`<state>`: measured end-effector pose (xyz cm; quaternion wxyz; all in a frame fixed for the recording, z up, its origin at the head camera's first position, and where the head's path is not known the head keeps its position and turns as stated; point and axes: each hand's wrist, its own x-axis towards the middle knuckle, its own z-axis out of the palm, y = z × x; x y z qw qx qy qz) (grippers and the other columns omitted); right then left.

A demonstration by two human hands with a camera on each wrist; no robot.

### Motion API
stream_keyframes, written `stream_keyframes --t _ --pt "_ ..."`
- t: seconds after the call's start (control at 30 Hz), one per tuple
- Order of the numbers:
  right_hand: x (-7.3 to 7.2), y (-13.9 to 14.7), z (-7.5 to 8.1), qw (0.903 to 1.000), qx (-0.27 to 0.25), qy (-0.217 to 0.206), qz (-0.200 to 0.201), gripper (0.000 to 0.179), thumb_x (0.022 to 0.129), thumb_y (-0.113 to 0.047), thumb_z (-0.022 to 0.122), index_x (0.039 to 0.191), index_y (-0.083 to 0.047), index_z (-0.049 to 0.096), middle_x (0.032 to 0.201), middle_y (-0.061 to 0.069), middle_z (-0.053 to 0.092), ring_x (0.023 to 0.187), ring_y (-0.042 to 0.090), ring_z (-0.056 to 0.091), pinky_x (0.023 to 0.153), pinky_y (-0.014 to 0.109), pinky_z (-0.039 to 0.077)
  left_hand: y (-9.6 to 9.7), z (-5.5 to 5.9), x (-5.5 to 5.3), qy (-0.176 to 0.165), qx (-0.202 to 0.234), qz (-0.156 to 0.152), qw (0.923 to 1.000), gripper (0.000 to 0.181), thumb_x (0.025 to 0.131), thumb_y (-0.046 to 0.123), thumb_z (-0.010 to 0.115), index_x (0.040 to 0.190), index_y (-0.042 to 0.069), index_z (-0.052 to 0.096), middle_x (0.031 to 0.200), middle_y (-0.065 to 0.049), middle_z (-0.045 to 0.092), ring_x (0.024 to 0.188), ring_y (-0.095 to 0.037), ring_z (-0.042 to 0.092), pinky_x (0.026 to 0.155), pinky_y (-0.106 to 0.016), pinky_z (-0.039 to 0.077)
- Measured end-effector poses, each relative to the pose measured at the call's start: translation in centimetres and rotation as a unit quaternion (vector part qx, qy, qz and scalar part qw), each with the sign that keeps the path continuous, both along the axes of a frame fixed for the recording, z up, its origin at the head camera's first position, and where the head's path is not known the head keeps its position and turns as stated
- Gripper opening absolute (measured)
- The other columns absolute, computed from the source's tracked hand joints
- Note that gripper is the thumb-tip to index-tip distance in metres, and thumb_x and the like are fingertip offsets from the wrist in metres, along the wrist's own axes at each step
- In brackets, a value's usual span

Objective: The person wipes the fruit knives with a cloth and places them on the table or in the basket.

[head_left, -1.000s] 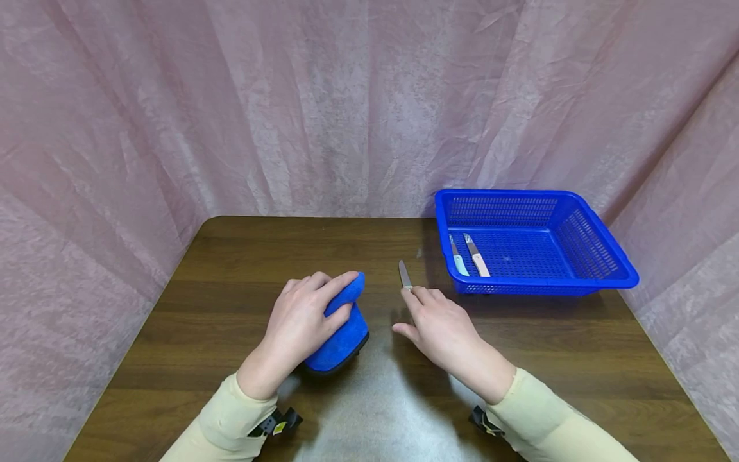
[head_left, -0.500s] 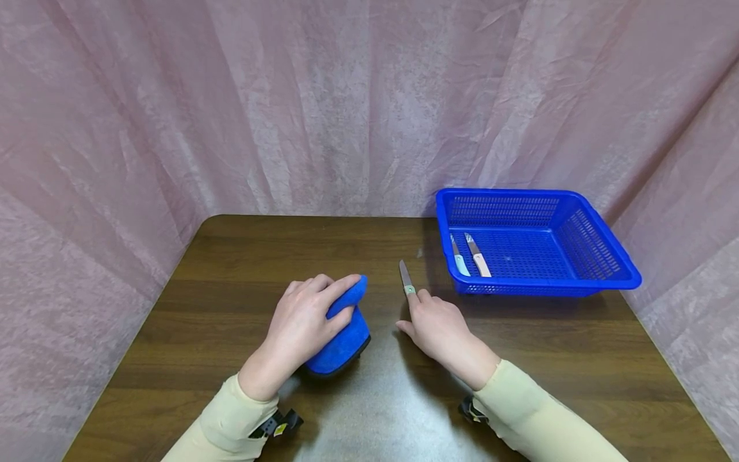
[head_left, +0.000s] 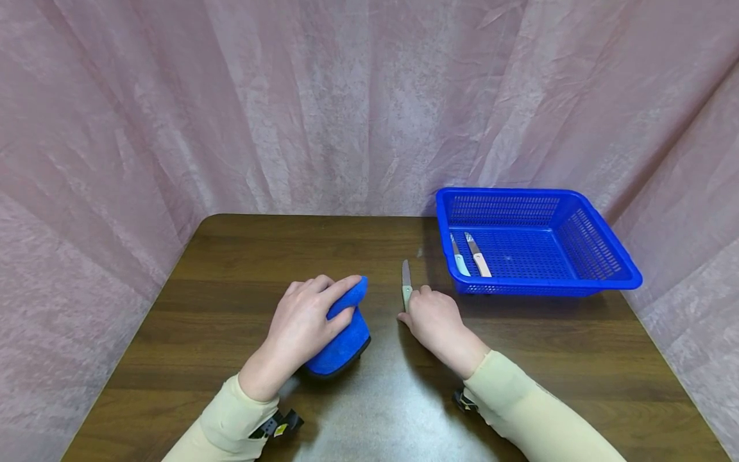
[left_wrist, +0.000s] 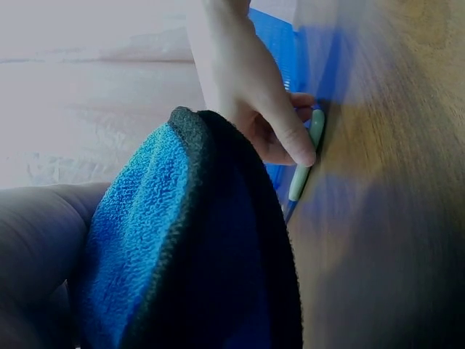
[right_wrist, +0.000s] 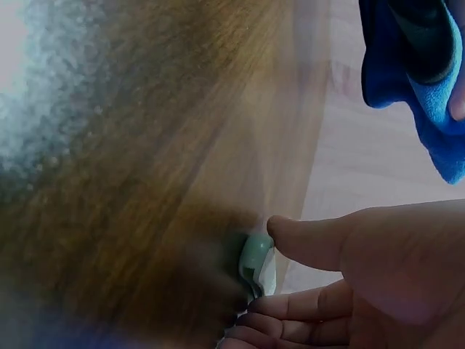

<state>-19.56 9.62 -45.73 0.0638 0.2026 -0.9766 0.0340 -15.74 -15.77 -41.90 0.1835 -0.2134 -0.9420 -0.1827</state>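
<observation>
My left hand [head_left: 306, 317] holds a folded blue towel [head_left: 342, 346] with black edging, raised over the left-centre of the table. In the left wrist view the towel [left_wrist: 134, 218] fills the foreground, plush on its outer face. To the right, my right hand [head_left: 435, 317] pinches a small knife [head_left: 407, 289] by its pale green handle. Its blade points away, toward the table's far side. The right wrist view has the thumb on one side of the knife handle [right_wrist: 256, 256] and curled fingers on the other, close over the wood.
A blue plastic basket [head_left: 548, 283] stands at the back right of the brown wooden table [head_left: 231, 269]. Inside, on its left, lie a knife with a light blue handle [head_left: 460, 264] and one with a pink handle [head_left: 481, 264]. Pink curtains [head_left: 346, 109] surround the table.
My right hand has drawn back slightly and closed its thumb and fingers on the green handle, and the knife has turned to point straighter away. The left hand and towel stay nearly still.
</observation>
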Motion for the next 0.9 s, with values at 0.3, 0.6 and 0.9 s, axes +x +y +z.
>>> stream_keyframes --t 0.3,0.6,0.9 --pt "-1.1 -0.1 -0.3 0.9996 0.010 -0.027 -0.007 0.034 0.091 -0.025 0.090 0.090 0.001 0.069 0.080 0.014 0.065 0.073 0.035 0.072 0.064 0.050 0.059 0.0 0.1 0.1 -0.004 0.000 -0.002 1.0000 0.052 0.098 0.031 0.082 0.150 0.027 0.071 0.108 -0.004 0.076 0.096 -0.027 0.073 0.089 -0.052 0.054" --pt "-1.9 -0.3 -0.4 0.9996 -0.002 -0.027 -0.008 0.038 0.091 -0.028 0.092 0.083 -0.004 0.064 0.075 0.012 0.066 0.073 0.034 0.073 0.062 0.049 0.057 0.0 0.2 0.2 -0.010 0.000 -0.006 0.9999 0.053 0.099 0.031 0.081 0.150 0.027 0.071 0.109 -0.003 0.076 0.095 -0.025 0.072 0.090 -0.052 0.054" --pt "-4.2 1.2 -4.3 0.9980 -0.021 -0.058 0.006 0.030 0.089 -0.025 0.085 0.081 -0.009 0.061 0.073 0.008 0.064 0.066 0.033 0.069 0.059 0.053 0.056 0.1 0.5 0.2 -0.018 -0.002 -0.003 0.9998 0.052 0.100 0.031 0.079 0.151 0.028 0.071 0.109 -0.003 0.076 0.096 -0.025 0.072 0.091 -0.052 0.054"
